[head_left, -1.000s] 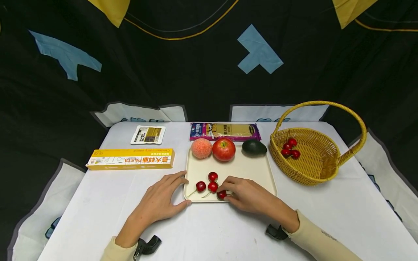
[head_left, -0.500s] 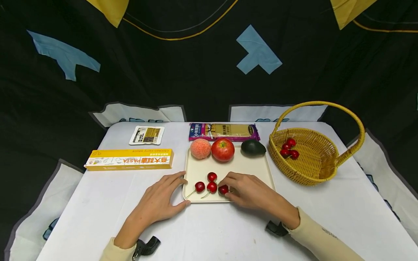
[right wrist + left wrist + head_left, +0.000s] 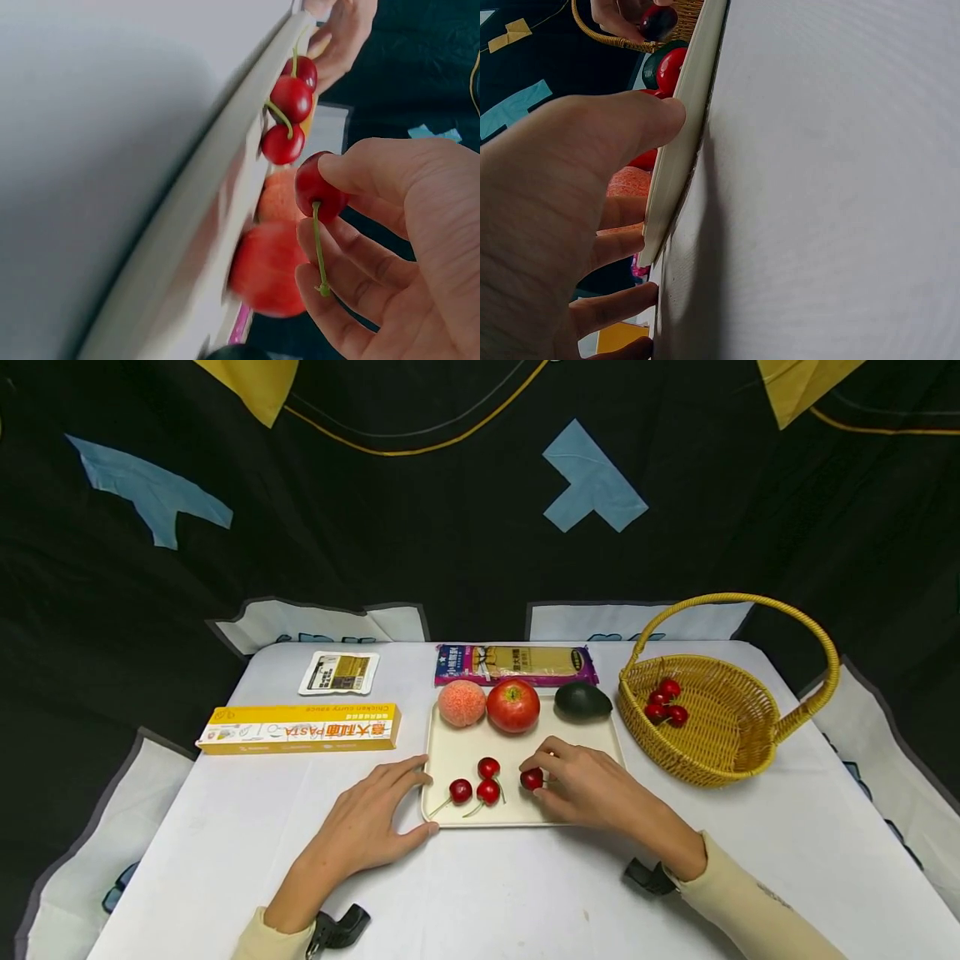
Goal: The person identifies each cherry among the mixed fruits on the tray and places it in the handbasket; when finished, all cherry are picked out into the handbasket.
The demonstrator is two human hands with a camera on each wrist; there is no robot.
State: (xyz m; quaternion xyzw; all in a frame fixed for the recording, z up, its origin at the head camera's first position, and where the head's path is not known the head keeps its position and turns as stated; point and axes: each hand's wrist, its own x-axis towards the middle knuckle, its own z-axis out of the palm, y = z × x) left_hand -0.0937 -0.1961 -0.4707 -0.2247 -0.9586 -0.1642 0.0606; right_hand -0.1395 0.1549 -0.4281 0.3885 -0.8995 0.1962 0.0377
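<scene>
My right hand point(image 3: 588, 785) pinches a dark red cherry point(image 3: 319, 186) between thumb and fingers, its green stem hanging free in the right wrist view. It is over the right half of a cream tray point(image 3: 450, 750). Three more cherries point(image 3: 487, 792) with stems lie at the tray's near left. Along the tray's far side sit a rough pinkish-orange peach-like fruit point(image 3: 461, 703), a red apple point(image 3: 513, 706) and a dark green avocado point(image 3: 582, 701). My left hand point(image 3: 367, 818) rests at the tray's left edge, fingers spread, thumb at the near corner and fingertips touching the rim.
A yellow wicker basket point(image 3: 738, 714) with a tall handle stands right of the tray, several cherries point(image 3: 666, 702) inside. Behind the tray lies a purple pasta packet point(image 3: 516, 665). To the left are a yellow pasta box point(image 3: 300, 728) and a small white sachet point(image 3: 340, 672).
My right hand has taken the cherry away from the other three, carrying it right and slightly toward the far side. The left hand has stayed at the tray's edge.
</scene>
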